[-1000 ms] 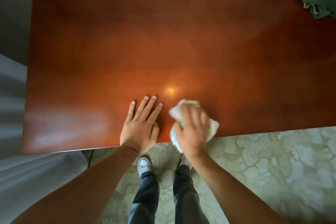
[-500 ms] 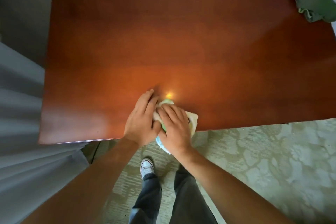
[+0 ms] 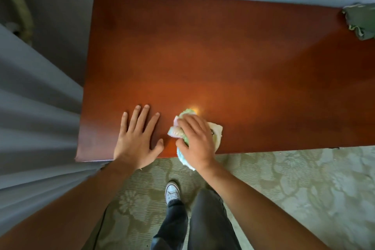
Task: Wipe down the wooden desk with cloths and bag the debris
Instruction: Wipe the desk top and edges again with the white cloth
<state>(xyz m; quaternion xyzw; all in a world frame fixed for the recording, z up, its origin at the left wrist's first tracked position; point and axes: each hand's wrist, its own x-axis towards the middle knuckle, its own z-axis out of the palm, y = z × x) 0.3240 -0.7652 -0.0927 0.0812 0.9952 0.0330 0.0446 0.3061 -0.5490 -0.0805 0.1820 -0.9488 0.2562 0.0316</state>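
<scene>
The left hand (image 3: pixel 136 138) lies flat, fingers spread, on the glossy reddish-brown wooden desk (image 3: pixel 233 57) near its lower edge. Just right of it, the right hand (image 3: pixel 197 140) presses down on a crumpled pastel cloth (image 3: pixel 216 130). A bunched green rag (image 3: pixel 359 21) sits at the upper right.

Under my right hand (image 3: pixel 197 140) the cloth (image 3: pixel 216 131) is pale green, pink and cream. The desk (image 3: pixel 223 57) beneath shines reddish-brown. Far beyond my fingers lies an olive-green rag (image 3: pixel 360 21). Below my wrists, the carpet (image 3: pixel 294 189) shows a beige floral pattern.
</scene>
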